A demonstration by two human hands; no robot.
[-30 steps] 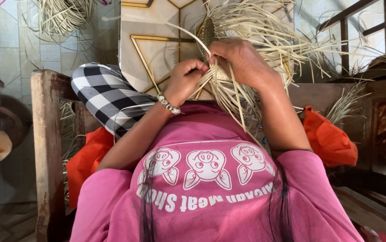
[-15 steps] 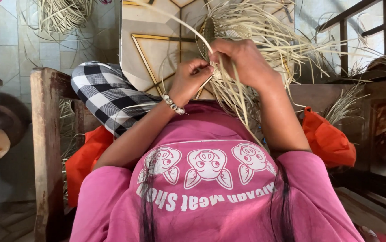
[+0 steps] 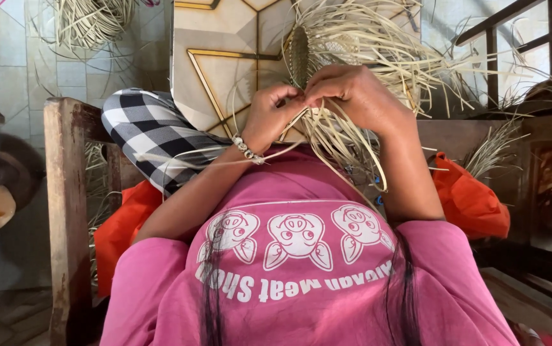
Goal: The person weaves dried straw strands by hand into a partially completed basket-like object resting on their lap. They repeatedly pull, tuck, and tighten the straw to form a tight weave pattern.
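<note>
Pale straw strands [image 3: 346, 144] hang from the half-woven piece [image 3: 327, 48], where the left hand [image 3: 269, 118] has edged closer to the right hand [image 3: 359, 96] — both grips pinched shut on one strand — plaiting continues.

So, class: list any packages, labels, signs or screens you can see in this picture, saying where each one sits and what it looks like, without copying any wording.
Printed design on the pink shirt: across the chest, low in the centre; three white cartoon pig faces in a row with a curved line of white lettering beside them.
No packages, signs or screens are in view.
</note>
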